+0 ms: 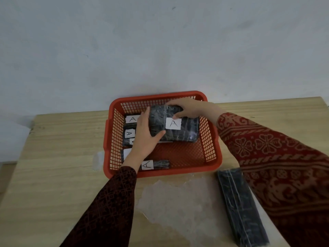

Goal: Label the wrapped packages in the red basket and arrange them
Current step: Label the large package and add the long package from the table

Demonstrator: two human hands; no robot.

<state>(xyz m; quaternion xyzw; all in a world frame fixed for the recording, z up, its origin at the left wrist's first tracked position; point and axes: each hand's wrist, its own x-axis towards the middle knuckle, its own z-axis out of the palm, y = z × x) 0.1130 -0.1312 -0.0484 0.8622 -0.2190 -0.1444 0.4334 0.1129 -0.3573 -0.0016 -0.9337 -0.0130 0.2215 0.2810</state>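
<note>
Over basket [211, 157], both hands clasp labelled package [185, 130].

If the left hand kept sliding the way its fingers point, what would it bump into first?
The left hand already rests against the big wrapped package, so it would push that first. Beyond it is probably the red basket wall, though depth is unclear.

left hand [144, 132]: hides packages along the basket [211, 163] left wall
long package [242, 207]: near end cut by sleeve, beside basket
</note>
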